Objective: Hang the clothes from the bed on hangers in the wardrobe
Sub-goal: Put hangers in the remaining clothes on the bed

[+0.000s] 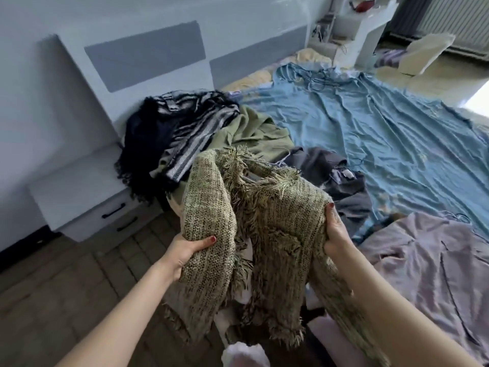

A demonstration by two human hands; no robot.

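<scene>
Nightstand, far left. Left hand: thumb on top, fingers curled under a fold of the olive fringed knit jacket, gripping it. Jacket held up between both hands, above the bed edge. Right hand: fingers clamped around the jacket's opposite fold. Clothes pile behind.

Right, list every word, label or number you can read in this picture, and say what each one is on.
None can be read.
White tag on the grey clothes: too small and blurred to read.
Pale label inside the fringed jacket: mostly hidden by the fringe, unreadable.
No print shows on the nightstand, headboard or blue sheet.
</scene>
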